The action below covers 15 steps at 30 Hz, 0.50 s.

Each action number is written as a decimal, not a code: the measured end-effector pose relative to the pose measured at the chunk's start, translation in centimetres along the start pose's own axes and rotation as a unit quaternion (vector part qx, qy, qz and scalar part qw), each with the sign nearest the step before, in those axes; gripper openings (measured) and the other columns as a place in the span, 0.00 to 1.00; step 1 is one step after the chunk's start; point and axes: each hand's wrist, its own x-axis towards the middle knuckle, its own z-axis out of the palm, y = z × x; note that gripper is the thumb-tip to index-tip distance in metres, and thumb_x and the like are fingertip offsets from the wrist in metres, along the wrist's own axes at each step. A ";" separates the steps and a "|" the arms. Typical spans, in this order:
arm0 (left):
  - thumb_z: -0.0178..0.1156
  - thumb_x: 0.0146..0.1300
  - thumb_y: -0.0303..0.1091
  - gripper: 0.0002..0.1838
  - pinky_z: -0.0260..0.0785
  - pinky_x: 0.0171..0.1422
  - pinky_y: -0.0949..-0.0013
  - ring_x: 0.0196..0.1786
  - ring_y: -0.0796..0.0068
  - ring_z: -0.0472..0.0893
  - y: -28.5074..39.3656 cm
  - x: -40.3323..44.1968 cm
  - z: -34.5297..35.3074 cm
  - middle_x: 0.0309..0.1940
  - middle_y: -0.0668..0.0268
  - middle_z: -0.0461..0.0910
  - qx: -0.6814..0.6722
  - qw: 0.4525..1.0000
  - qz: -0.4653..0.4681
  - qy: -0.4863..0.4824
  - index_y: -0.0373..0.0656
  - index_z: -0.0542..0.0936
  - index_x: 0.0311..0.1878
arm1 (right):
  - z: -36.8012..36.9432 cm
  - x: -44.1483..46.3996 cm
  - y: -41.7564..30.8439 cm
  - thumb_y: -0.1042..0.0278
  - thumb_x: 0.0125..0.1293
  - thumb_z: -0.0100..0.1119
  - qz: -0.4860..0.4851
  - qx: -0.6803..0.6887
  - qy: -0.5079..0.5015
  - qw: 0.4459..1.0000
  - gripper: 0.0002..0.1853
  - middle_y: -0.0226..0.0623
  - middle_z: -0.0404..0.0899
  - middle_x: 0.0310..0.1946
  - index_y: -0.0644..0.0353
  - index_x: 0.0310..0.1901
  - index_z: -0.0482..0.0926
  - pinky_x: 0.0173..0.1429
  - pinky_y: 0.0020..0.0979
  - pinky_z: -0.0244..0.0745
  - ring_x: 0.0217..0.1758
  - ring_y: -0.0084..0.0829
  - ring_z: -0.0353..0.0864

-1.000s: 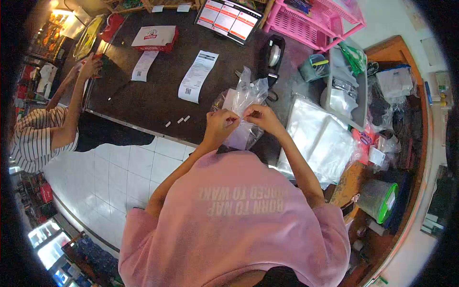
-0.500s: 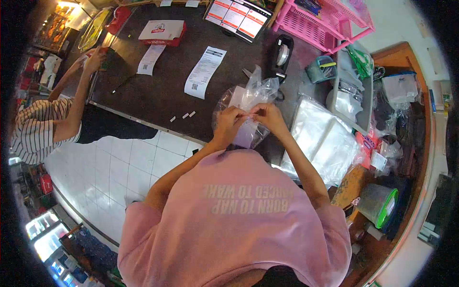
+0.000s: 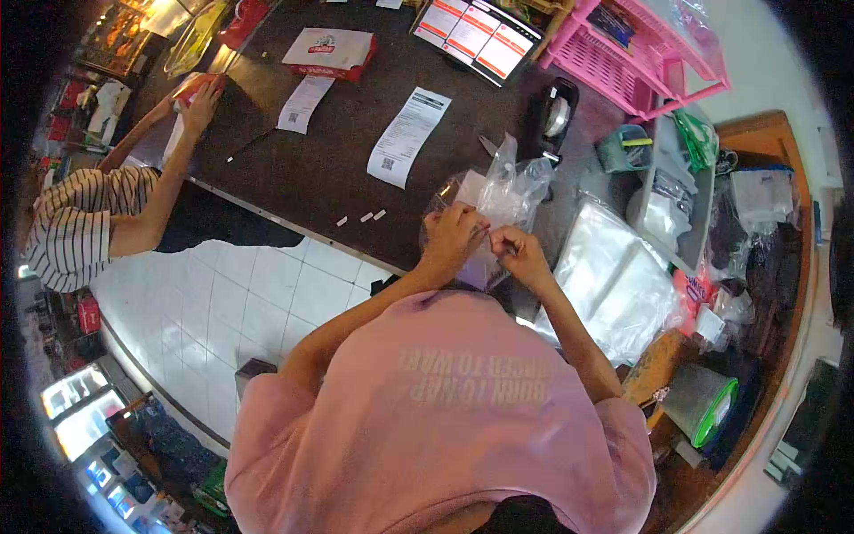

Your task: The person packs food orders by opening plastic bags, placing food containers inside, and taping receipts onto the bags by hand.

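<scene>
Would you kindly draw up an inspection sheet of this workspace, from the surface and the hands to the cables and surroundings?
Surface: dark tabletop, bearing paper and packaging.
Things in hand: a clear plastic bag with something pale showing through it.
Clutter: longer receipt, shorter receipt, red-and-white box, small white pieces, tape dispenser, flat clear plastic.
Left hand: at the bag, fingers bent; exact grip unclear.
Right hand: beside the left, fingers bent; exact grip unclear.
Cables: none certain; a thin dark strand near the shorter receipt could be one.
Surroundings: lit tablet, pink rack, and a co-worker in a striped top at the picture's left.
</scene>
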 end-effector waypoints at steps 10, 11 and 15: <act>0.56 0.54 0.28 0.09 0.56 0.44 0.60 0.33 0.66 0.74 -5.2 6.0 -4.2 0.29 0.65 0.72 -0.205 0.966 -0.155 0.028 0.46 0.69 0.39 | -7.6 17.1 -12.5 0.68 0.56 0.54 -0.118 -0.119 -0.071 0.983 0.07 0.38 0.75 0.31 0.59 0.34 0.77 0.39 0.26 0.71 0.35 0.26 0.76; 0.56 0.54 0.28 0.09 0.57 0.43 0.61 0.32 0.66 0.74 -6.8 7.4 -4.7 0.28 0.64 0.73 -0.154 0.976 -0.132 0.072 0.45 0.69 0.39 | -6.8 20.9 -11.8 0.69 0.56 0.54 -0.272 -0.253 0.041 0.928 0.08 0.41 0.75 0.34 0.57 0.37 0.78 0.42 0.29 0.72 0.39 0.29 0.76; 0.55 0.55 0.25 0.08 0.63 0.40 0.64 0.32 0.63 0.75 -12.8 11.3 -6.2 0.28 0.60 0.73 -0.113 0.974 -0.130 0.150 0.41 0.70 0.39 | -5.5 33.4 -6.7 0.70 0.50 0.54 -0.355 -0.620 0.160 0.681 0.14 0.50 0.62 0.54 0.54 0.42 0.77 0.64 0.47 0.53 0.61 0.49 0.58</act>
